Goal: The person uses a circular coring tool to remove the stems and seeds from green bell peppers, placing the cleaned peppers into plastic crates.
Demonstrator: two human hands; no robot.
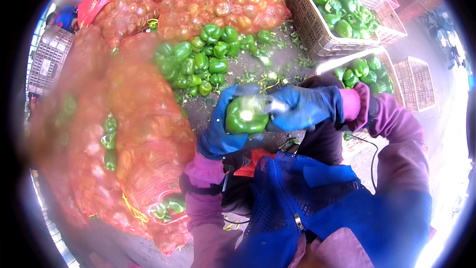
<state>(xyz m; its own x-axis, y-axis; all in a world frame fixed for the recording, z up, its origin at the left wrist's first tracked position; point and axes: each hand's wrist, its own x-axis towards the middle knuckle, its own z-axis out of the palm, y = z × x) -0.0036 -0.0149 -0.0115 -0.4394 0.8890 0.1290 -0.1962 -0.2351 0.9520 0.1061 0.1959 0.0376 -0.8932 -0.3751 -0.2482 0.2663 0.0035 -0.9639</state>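
A green bell pepper (pixel 247 117) rests in my left hand (pixel 223 130), which wears a blue glove and curls around its left side. My right hand (pixel 303 106), gloved in blue as well, is closed on a small tool (pixel 277 105) that looks metallic and is blurred. The tool's blurred end lies over the upper right of the pepper, beside a pale spot on its face. What kind of tool it is I cannot tell. Beyond my hands a heap of green bell peppers (pixel 202 63) lies on the dark floor.
Red mesh sacks full of peppers (pixel 148 119) stand at the left, with more mesh sacks (pixel 223 3) behind the heap. At the right are plastic crates of green peppers (pixel 316 37) and a smaller crate (pixel 416 82). Green scraps (pixel 245 78) litter the floor. A person (pixel 67 11) is at the far left.
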